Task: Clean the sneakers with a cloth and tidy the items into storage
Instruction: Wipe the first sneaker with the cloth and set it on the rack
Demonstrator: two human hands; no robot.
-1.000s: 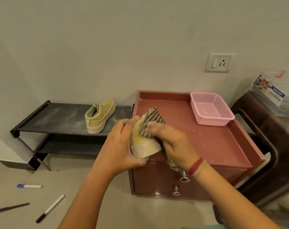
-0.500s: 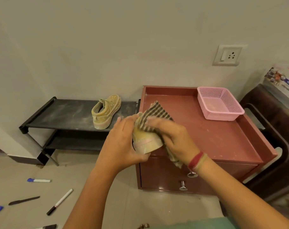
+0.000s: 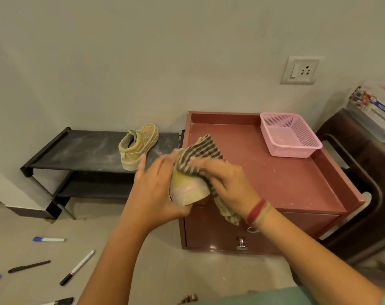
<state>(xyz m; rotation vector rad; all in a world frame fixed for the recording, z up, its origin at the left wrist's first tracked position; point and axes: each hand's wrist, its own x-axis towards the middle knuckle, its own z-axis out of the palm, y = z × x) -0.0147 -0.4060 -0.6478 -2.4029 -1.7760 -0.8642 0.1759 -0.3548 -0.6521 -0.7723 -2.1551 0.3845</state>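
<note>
Over the front left corner of a reddish-brown desk (image 3: pixel 286 183) with a raised rim and knobbed drawers, a dusty yellow-tan low-top sneaker (image 3: pixel 188 190) is held in the air between both hands. It is gripped from 9 o'clock by the left hand (image 3: pixel 152 190), with the thumb tucked under the sole and the index finger raised straight off the shoe. One end is turned toward the camera. A pale, grimy sole edge with a faint pink band is seen, and the upper looks mottled with light dust.

A brown-and-cream striped cloth (image 3: pixel 200 153) is draped over the top of the shoe and clasped against it by the right hand (image 3: pixel 226 183), whose fingertips are blurred. A loose end of the cloth hangs below the wrist, where red and tan bands are worn.

At 10 o'clock from the hands a second yellow-tan sneaker (image 3: pixel 137 146), equally dusty, is set toe toward the wall on the top tier of a black two-tier shoe rack (image 3: pixel 81 150). At 2 o'clock a pink perforated plastic basket (image 3: pixel 289 135) is stood on the desk's far right corner. Several marker pens (image 3: pixel 77 268) are scattered on the tiled floor at 8 o'clock.
</note>
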